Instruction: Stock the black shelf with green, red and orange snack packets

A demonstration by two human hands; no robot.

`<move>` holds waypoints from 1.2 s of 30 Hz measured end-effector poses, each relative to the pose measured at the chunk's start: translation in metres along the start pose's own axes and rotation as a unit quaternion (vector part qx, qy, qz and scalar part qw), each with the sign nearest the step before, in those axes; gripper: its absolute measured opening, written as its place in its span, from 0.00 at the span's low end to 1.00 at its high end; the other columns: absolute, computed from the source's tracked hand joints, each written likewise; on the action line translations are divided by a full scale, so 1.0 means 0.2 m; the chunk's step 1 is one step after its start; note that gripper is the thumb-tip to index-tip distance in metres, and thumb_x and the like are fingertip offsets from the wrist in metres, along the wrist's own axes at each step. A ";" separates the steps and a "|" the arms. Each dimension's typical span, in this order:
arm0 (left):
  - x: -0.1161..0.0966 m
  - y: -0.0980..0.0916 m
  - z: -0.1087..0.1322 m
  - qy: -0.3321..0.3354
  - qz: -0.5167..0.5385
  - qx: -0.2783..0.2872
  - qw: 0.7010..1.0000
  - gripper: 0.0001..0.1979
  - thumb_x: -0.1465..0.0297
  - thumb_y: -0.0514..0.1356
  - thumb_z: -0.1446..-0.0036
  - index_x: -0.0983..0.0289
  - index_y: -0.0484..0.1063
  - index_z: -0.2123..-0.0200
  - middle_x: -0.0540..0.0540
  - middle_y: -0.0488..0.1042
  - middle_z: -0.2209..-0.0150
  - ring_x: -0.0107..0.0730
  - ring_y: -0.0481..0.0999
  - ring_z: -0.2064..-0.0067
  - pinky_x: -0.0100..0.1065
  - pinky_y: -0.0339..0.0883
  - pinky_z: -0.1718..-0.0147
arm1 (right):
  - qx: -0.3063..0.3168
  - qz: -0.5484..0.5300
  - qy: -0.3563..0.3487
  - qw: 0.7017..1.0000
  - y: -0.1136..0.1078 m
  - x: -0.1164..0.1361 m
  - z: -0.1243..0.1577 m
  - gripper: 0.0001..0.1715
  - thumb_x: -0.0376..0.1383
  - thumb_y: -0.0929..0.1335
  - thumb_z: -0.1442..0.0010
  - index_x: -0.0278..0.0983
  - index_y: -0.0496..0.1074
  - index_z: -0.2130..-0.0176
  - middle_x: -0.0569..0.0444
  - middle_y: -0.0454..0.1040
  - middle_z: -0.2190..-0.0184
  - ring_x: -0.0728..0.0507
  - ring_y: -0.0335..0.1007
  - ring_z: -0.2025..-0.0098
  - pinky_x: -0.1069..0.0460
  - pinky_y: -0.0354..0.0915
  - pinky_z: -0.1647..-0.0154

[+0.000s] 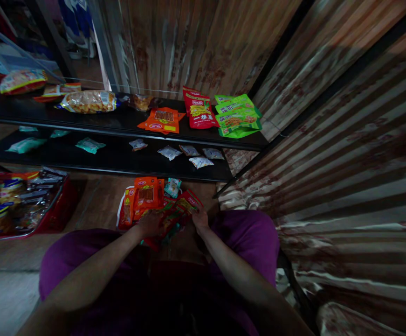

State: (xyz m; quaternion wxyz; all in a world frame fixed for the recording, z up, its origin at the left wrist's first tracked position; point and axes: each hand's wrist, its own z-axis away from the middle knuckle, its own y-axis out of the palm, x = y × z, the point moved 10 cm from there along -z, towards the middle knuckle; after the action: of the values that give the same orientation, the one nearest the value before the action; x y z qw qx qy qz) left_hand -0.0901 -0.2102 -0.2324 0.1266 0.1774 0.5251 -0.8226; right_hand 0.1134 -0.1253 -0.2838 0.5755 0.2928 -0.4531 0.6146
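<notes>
- one bare right hand (200, 218) is working low in front of the long black two-tier shelf (122, 125), its fingers apparently pinching the near corner of a flat red plastic packet with a green picture (189, 201).
- the bare left hand (152, 223) is reaching over a heap of glossy red packets (168, 221), also in front of the shelf; its fingers are bending, but shadow is hiding the tips, so whether they are gripping anything i cannot tell.
- the pinched packet is tilting, its far edge pointing toward the shelf; with only a corner being held, it could be twisting or sliding loose, slick film being the likely cause.
- two flat orange plastic packets (147, 192) are leaning at the shelf-side end of the heap, in a small red basket with a pale rim (119, 212); a nudge from the left hand could be tipping them out before the shelf.
- one small teal-and-white sachet (172, 187) is sitting between the shelf and the pinched packet; bigger packets shifting could be burying it.
- several bright green packets (239, 119) are overlapping at the right end of the shelf's upper tier; a bump could be sending one over the edge.
- small white pillow-shaped sachets (201, 162) are lying on the shelf's lower tier; a brushing arm could be dragging one off.
</notes>
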 end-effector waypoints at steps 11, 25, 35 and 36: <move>0.04 0.15 -0.22 -0.120 -0.004 0.081 0.990 0.46 0.48 0.54 0.53 0.56 0.44 0.33 0.57 0.36 0.31 0.61 0.29 0.33 0.64 0.35 0.41 | -0.044 -0.091 0.253 0.962 -0.07 -0.34 -0.21 0.06 0.28 0.67 0.50 0.38 0.67 0.73 0.60 0.71 0.81 0.49 0.69 0.74 0.55 0.64 0.72; 0.06 0.11 -0.19 -0.108 0.002 0.074 0.991 0.41 0.50 0.50 0.47 0.60 0.46 0.33 0.62 0.38 0.31 0.59 0.36 0.32 0.61 0.37 0.40 | 0.014 -0.226 0.201 0.953 0.08 -0.15 -0.24 0.06 0.34 0.70 0.49 0.38 0.70 0.67 0.57 0.77 0.76 0.47 0.74 0.73 0.54 0.70 0.72; 0.04 0.03 -0.19 -0.086 0.030 0.056 0.994 0.41 0.55 0.54 0.47 0.66 0.47 0.34 0.71 0.40 0.32 0.61 0.42 0.33 0.61 0.39 0.41 | 0.116 -0.196 -0.019 0.973 0.04 0.41 -0.16 0.19 0.43 0.76 0.59 0.37 0.74 0.68 0.54 0.79 0.73 0.41 0.77 0.70 0.46 0.72 0.66; 0.03 0.03 -0.20 -0.078 0.030 0.048 0.995 0.39 0.56 0.54 0.47 0.65 0.49 0.35 0.70 0.42 0.33 0.60 0.43 0.33 0.61 0.39 0.41 | 0.131 -0.183 -0.031 0.974 0.05 0.46 -0.15 0.19 0.44 0.76 0.60 0.37 0.75 0.69 0.54 0.79 0.74 0.41 0.76 0.70 0.46 0.72 0.66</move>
State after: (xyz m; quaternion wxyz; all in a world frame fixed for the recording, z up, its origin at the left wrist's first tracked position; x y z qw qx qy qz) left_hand -0.0864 -0.1762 -0.2547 0.1832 0.1338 0.4683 -0.8539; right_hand 0.0929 -0.0559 -0.2173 0.6209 0.4625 -0.3252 0.5430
